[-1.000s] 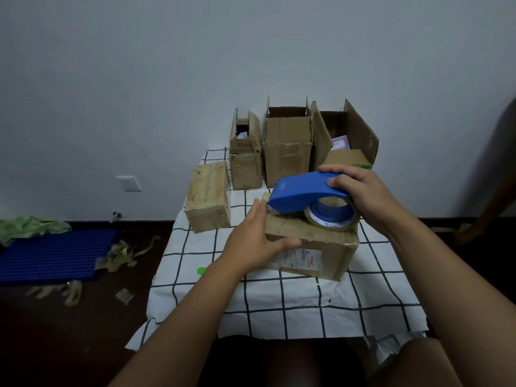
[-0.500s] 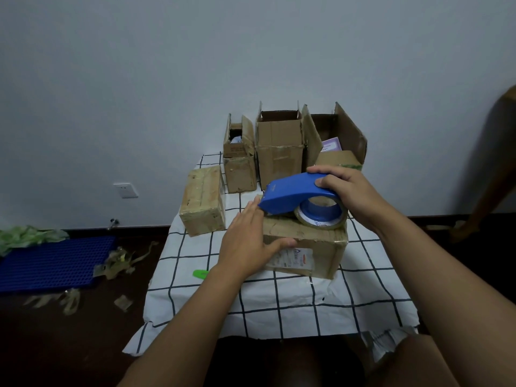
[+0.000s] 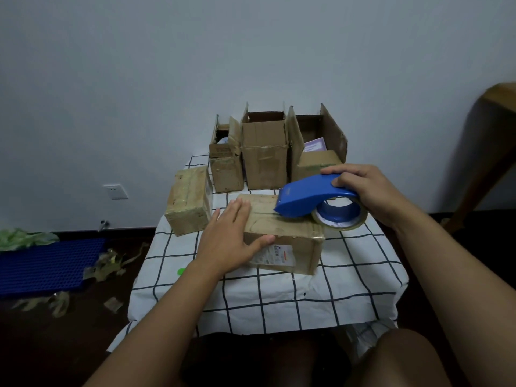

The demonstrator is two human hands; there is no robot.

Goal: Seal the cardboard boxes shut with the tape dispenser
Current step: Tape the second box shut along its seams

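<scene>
A closed cardboard box point(image 3: 290, 236) with a white label on its front lies in the middle of the checked tablecloth point(image 3: 279, 297). My left hand point(image 3: 227, 241) rests on its left end, fingers flat on top and thumb on the front face. My right hand point(image 3: 365, 191) grips the blue tape dispenser point(image 3: 310, 199), whose front edge touches the box top while the tape roll hangs past the box's right end. A taped box point(image 3: 188, 203) lies to the left.
Three open boxes point(image 3: 264, 152) stand in a row at the table's back by the wall. On the dark floor to the left lie a blue mat point(image 3: 47, 263) and tape scraps point(image 3: 109, 266). A wooden furniture leg point(image 3: 485, 152) leans at the right.
The dispenser has slid rightward along the box top, uncovering more of its left part. My left hand stays on the box's left end. The camera view shifted slightly.
</scene>
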